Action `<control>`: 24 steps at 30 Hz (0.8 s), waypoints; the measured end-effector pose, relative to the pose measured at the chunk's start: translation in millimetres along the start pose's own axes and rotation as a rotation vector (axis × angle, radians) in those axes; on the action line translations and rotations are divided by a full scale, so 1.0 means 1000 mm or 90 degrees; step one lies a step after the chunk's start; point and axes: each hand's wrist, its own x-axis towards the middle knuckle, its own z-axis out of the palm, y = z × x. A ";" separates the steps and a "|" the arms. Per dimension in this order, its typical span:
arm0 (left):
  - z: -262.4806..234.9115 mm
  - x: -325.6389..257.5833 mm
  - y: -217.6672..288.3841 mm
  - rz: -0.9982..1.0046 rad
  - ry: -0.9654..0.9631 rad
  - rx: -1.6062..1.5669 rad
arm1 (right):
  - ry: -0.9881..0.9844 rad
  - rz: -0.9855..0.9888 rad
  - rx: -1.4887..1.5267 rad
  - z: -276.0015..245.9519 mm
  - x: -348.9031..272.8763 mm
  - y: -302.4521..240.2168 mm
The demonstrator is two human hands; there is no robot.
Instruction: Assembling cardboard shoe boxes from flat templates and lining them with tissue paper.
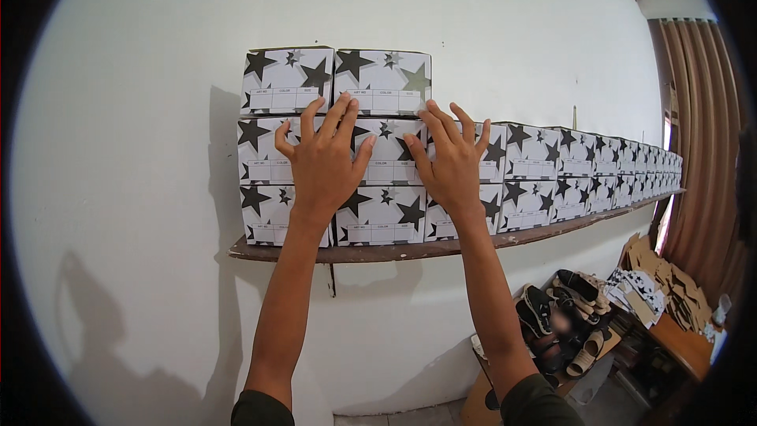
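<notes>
White box | black-and-grey star print | left hand, right hand: spread wide, contact unclear

At centre, the splayed left-hand grip and right-hand grip rest against star-printed boxes stacked on a wall shelf stretching toward three o'clock, while shoes lie heaped at four o'clock and a brown curtain hangs between two and three o'clock.

Left hand, right hand partly hide star-printed boxes; 2 sleeves cut off.
</notes>
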 end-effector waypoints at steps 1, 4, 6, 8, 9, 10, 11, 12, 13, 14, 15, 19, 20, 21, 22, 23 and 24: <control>0.000 -0.001 0.000 0.001 -0.004 0.015 | -0.009 0.004 -0.001 -0.001 -0.001 0.000; -0.003 -0.003 0.001 -0.008 -0.012 0.003 | -0.032 -0.002 -0.019 -0.006 -0.004 -0.003; -0.010 -0.006 0.005 -0.019 -0.015 -0.037 | -0.050 -0.009 -0.039 -0.010 -0.008 -0.005; -0.021 -0.013 0.009 -0.030 -0.016 -0.073 | -0.058 0.008 0.002 -0.014 -0.012 -0.013; -0.026 -0.020 0.012 -0.048 -0.008 -0.134 | -0.060 0.008 -0.002 -0.018 -0.016 -0.017; -0.035 -0.028 0.013 -0.067 -0.001 -0.191 | -0.086 0.012 0.033 -0.022 -0.021 -0.023; -0.039 -0.034 0.019 -0.066 -0.002 -0.205 | -0.111 0.021 0.054 -0.029 -0.028 -0.022; -0.043 -0.041 0.026 -0.103 -0.008 -0.290 | -0.117 0.028 0.039 -0.037 -0.036 -0.021; -0.044 -0.053 0.033 -0.141 -0.022 -0.374 | -0.126 0.035 0.100 -0.043 -0.050 -0.019; -0.050 -0.066 0.040 -0.149 -0.011 -0.464 | -0.131 0.047 0.155 -0.058 -0.063 -0.020; -0.055 -0.080 0.047 -0.158 -0.005 -0.558 | -0.146 0.043 0.173 -0.074 -0.076 -0.021; -0.096 -0.153 0.081 -0.235 -0.134 -0.783 | -0.268 0.138 0.272 -0.151 -0.137 -0.032; -0.102 -0.174 0.095 -0.271 -0.185 -0.836 | -0.296 0.181 0.294 -0.163 -0.160 -0.029; -0.105 -0.192 0.110 -0.269 -0.219 -0.875 | -0.331 0.233 0.304 -0.178 -0.183 -0.025; -0.102 -0.209 0.128 -0.277 -0.294 -0.908 | -0.380 0.274 0.282 -0.196 -0.204 -0.019; -0.101 -0.228 0.148 -0.280 -0.370 -0.935 | -0.425 0.318 0.265 -0.217 -0.227 -0.014; -0.097 -0.246 0.171 -0.351 -0.452 -1.010 | -0.419 0.352 0.229 -0.237 -0.253 -0.007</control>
